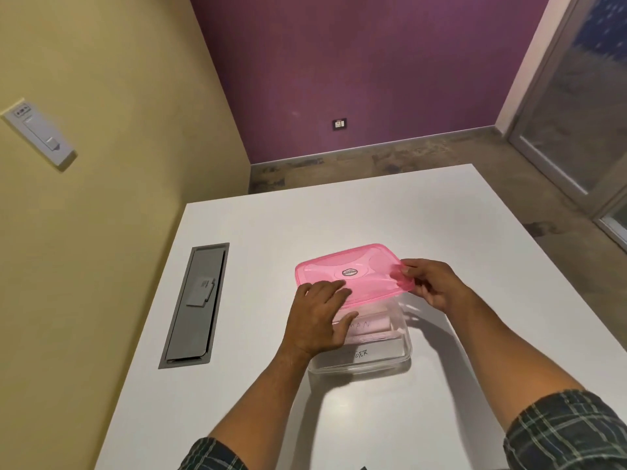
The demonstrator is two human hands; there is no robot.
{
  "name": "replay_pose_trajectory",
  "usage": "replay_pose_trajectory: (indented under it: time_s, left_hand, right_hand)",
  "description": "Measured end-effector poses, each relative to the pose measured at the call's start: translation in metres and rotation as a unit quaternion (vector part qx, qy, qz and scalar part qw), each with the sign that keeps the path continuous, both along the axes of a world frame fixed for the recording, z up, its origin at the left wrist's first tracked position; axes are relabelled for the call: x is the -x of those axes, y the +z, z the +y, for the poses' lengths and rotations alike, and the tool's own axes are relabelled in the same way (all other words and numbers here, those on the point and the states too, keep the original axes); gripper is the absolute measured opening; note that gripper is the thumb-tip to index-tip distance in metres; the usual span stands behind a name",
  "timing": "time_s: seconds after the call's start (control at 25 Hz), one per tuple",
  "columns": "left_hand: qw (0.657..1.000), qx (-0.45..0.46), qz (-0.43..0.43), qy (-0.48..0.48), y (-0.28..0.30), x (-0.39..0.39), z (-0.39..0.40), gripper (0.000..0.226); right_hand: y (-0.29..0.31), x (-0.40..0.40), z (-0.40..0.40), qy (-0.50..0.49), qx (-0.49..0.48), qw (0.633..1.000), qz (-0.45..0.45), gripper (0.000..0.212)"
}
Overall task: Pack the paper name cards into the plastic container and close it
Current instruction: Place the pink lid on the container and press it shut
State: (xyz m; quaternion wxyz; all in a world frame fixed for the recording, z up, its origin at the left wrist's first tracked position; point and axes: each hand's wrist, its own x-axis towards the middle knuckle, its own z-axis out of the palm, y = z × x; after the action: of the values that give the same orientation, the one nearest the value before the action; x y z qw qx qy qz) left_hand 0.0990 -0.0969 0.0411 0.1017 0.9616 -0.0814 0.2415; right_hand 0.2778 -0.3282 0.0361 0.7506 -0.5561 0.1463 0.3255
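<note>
Nearest the camera, two forearms in dark green checked sleeves [563, 432] are extended over a white rectangular table [271, 418]. Just beyond them, a clear rectangular plastic container [380, 359] stands on the table, its near part uncovered. White paper name cards [368, 329] are seen lying inside it through the clear walls; handwritten letters are visible on two of them, the nearer reading "GER".

The left hand [319, 320] is laid on the near left corner of a translucent pink plastic lid [353, 276], its fingers stretched flat across the lid's top and its thumb pointing along the container's rim below. Nothing is gripped by it; the lid is only pressed on. The right hand [432, 284] is held at the lid's right edge, which is pinched between the thumb above and the curled fingers beneath.

The lid is held tilted over the far part of the container, not seated on it; an oval label sits at its middle.

To the left, a grey metal cable hatch [193, 307] is set flush in the table top. Farther off, a yellow wall [101, 198] bears a white switch plate [39, 134], and a purple wall [356, 79] carries a small socket [339, 124] above a mottled brown floor [424, 154].
</note>
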Motion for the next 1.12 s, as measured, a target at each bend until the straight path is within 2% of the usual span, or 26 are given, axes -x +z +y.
replay_pose_trajectory:
  time_s: [0.08, 0.12, 0.2, 0.28, 0.32, 0.44, 0.56, 0.76, 0.92, 1.12]
  left_hand:
    - [0.984, 0.109, 0.070, 0.119, -0.005, 0.004, 0.002, 0.061]
    - [0.960, 0.170, 0.109, 0.194, -0.009, 0.006, 0.005, 0.069]
    - [0.882, 0.297, 0.198, 0.307, -0.018, 0.008, 0.013, 0.075]
    - [0.810, 0.411, 0.262, 0.325, -0.031, 0.012, 0.020, 0.071]
    - [0.794, 0.435, 0.274, 0.325, -0.038, 0.015, 0.022, 0.065]
    - [0.785, 0.434, 0.270, 0.350, -0.052, 0.026, 0.023, 0.047]
    - [0.786, 0.430, 0.266, 0.355, -0.057, 0.030, 0.022, 0.031]
    - [0.799, 0.406, 0.258, 0.360, -0.055, 0.027, 0.022, 0.030]
    - [0.815, 0.388, 0.252, 0.349, -0.051, 0.017, 0.026, 0.029]
    - [0.827, 0.341, 0.288, 0.343, -0.053, 0.005, 0.031, 0.031]
  right_hand:
    - [-0.009, 0.009, -0.004, -0.012, 0.002, 1.000, -0.003, 0.035]
    - [-0.015, 0.014, -0.006, -0.012, 0.007, 1.000, -0.006, 0.035]
    - [-0.028, 0.026, -0.012, -0.005, 0.012, 1.000, -0.007, 0.039]
    - [-0.041, 0.039, -0.019, 0.011, 0.015, 1.000, 0.001, 0.042]
    - [-0.046, 0.045, -0.022, 0.019, 0.018, 1.000, 0.006, 0.044]
    - [-0.059, 0.058, -0.026, 0.045, 0.036, 0.998, 0.007, 0.043]
    - [-0.064, 0.065, -0.024, 0.073, 0.121, 0.989, -0.052, 0.035]
    - [-0.062, 0.064, -0.018, 0.079, 0.276, 0.940, -0.186, 0.017]
    - [-0.061, 0.068, -0.016, 0.083, 0.350, 0.905, -0.228, 0.022]
    - [-0.061, 0.073, -0.017, 0.097, 0.373, 0.895, -0.227, 0.025]
